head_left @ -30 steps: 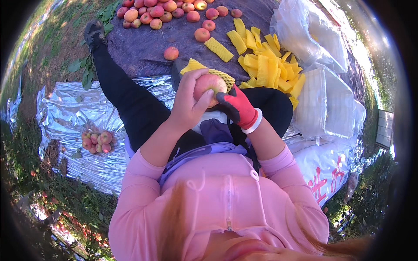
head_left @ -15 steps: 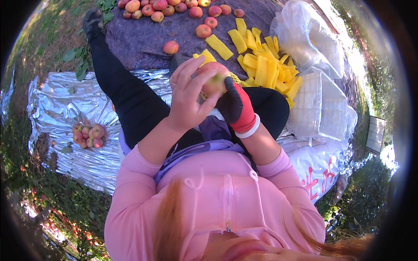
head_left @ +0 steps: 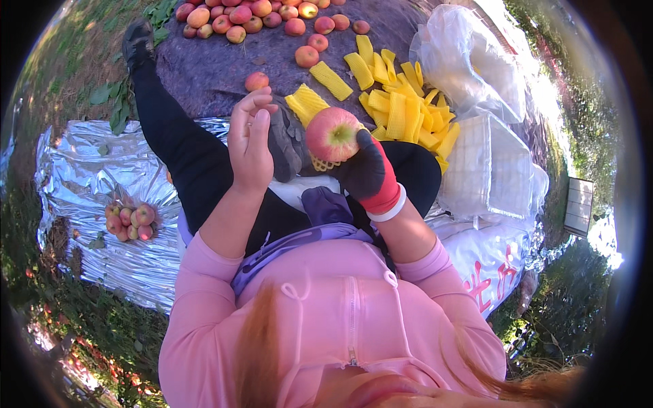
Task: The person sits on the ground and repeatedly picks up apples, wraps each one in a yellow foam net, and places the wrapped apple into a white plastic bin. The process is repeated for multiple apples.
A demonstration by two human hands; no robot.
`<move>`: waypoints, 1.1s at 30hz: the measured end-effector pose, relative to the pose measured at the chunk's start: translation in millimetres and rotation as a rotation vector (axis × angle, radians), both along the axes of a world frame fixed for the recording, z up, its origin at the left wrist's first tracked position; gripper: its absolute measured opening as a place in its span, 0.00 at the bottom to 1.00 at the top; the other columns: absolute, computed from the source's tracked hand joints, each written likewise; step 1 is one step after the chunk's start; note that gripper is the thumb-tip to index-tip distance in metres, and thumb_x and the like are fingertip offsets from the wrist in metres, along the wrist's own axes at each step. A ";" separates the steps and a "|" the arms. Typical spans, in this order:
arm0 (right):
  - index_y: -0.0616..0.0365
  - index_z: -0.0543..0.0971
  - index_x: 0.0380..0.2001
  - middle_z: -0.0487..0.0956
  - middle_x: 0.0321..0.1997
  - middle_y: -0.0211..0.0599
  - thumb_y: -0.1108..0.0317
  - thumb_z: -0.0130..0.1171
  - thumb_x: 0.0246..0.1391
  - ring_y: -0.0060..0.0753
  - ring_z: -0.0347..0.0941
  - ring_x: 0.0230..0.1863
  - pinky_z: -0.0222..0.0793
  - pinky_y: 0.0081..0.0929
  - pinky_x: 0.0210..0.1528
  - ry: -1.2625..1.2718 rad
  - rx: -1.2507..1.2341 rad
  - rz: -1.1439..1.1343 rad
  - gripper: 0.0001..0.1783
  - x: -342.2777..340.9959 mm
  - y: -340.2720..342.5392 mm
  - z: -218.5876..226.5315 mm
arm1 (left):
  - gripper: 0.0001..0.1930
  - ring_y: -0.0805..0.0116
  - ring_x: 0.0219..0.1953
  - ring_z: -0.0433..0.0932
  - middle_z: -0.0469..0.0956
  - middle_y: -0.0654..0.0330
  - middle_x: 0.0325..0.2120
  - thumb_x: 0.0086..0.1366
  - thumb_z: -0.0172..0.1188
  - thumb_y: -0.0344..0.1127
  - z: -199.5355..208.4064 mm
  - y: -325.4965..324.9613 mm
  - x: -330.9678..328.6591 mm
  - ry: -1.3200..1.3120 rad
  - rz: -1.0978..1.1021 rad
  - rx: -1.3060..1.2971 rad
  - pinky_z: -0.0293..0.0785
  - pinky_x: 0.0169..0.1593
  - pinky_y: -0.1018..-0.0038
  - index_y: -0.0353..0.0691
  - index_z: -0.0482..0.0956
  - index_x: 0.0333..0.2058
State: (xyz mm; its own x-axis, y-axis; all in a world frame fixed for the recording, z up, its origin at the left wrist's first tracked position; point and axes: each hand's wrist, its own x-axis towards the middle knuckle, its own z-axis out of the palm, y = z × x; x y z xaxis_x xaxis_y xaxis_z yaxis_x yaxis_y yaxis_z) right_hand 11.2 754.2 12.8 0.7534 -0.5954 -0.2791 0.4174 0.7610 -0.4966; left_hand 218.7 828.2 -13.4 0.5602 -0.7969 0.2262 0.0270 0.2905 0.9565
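A red and yellow apple (head_left: 326,139) rests in my right hand (head_left: 373,175), which wears a red and black glove and is closed around its near right side. The apple's greenish hollow faces up. Yellow foam netting (head_left: 320,163) shows at the apple's lower edge; how far it wraps the fruit is hidden. To the left of the apple, my bare left hand (head_left: 252,139) is raised, fingers extended and holding nothing. A flat yellow foam net sleeve (head_left: 306,102) lies just beyond the apple.
A heap of apples (head_left: 238,15) covers part of the dark cloth (head_left: 204,75) ahead. Yellow foam sleeves (head_left: 405,112) are piled at right, beside a white plastic-lined basket (head_left: 493,163). More apples (head_left: 129,221) sit on silver foil (head_left: 122,265) at left. A dark shoe (head_left: 284,143) is between my hands.
My left hand has come off the apple and moved left. The apple stays in my right hand, its hollow now turned more plainly upward. The whole view has shifted slightly.
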 end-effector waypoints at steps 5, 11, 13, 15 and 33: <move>0.61 0.66 0.73 0.76 0.70 0.44 0.43 0.75 0.58 0.44 0.75 0.69 0.71 0.46 0.73 0.071 -0.258 0.281 0.50 -8.1 3.1 1.4 | 0.29 0.56 0.67 0.76 0.77 0.52 0.65 0.86 0.37 0.54 -30.0 -14.3 5.0 1.036 -0.824 0.047 0.68 0.74 0.56 0.39 0.72 0.68; 0.64 0.62 0.76 0.74 0.71 0.45 0.49 0.79 0.53 0.42 0.74 0.70 0.70 0.42 0.72 0.045 -0.273 0.424 0.56 -23.1 -4.4 -1.1 | 0.38 0.56 0.67 0.77 0.77 0.47 0.65 0.84 0.34 0.64 -50.7 -6.4 -15.1 1.302 -0.985 0.056 0.71 0.72 0.57 0.35 0.71 0.69; 0.65 0.64 0.75 0.75 0.71 0.45 0.49 0.80 0.52 0.41 0.74 0.70 0.69 0.42 0.72 0.064 -0.336 0.465 0.56 -23.9 -8.2 -2.6 | 0.36 0.58 0.65 0.79 0.77 0.48 0.65 0.80 0.52 0.59 -51.5 -4.0 -17.9 1.042 -1.046 0.063 0.73 0.69 0.61 0.31 0.71 0.68; 0.64 0.67 0.74 0.75 0.71 0.43 0.50 0.81 0.50 0.40 0.73 0.71 0.67 0.41 0.73 0.108 -0.387 0.507 0.55 -24.4 -10.3 -2.8 | 0.36 0.60 0.63 0.80 0.79 0.49 0.63 0.76 0.62 0.56 -50.5 -1.6 -15.5 0.943 -1.153 -0.040 0.74 0.68 0.64 0.29 0.71 0.67; 0.61 0.68 0.69 0.77 0.67 0.43 0.69 0.74 0.56 0.37 0.74 0.68 0.70 0.39 0.72 0.336 -0.669 -0.037 0.40 -14.5 -25.7 -59.9 | 0.14 0.54 0.27 0.80 0.75 0.57 0.26 0.56 0.74 0.30 29.7 20.1 -46.8 -1.070 -0.067 0.043 0.78 0.34 0.63 0.42 0.76 0.35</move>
State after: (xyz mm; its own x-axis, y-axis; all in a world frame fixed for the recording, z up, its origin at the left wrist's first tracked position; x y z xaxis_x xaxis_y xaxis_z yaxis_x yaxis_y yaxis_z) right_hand -3.3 728.5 -47.1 0.6673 -0.7423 -0.0604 0.1811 0.2405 -0.9536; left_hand 171.9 848.2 16.3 0.0424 -0.8374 0.5450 -0.8167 0.2852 0.5017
